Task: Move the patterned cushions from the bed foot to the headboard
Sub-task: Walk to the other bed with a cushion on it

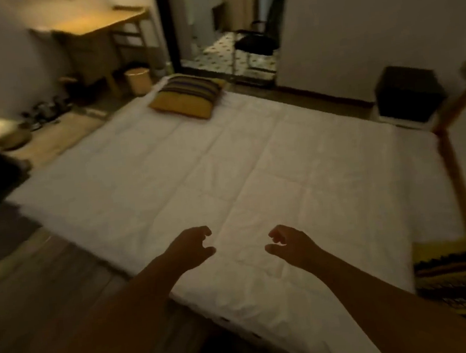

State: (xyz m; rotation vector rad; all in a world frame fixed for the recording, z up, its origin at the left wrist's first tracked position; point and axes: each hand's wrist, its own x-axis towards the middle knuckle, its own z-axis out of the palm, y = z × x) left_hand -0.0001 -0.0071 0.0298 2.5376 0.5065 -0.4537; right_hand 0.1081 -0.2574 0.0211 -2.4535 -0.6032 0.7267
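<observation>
Hands, left (193, 247) and right (285, 242), empty, fingers loosely curled apart, over white bed (224, 160). Striped cushion (188, 96) far off at far-left corner, long axis left-right; left hand nearer. Second cushion (463, 276) near right, beside right forearm.

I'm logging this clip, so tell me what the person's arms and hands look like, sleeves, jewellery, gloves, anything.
Both forearms are bare, with no sleeves in view. The left hand and right hand wear no gloves; no watch, ring or bracelet shows, though the dim, blurry picture could hide small items.
</observation>
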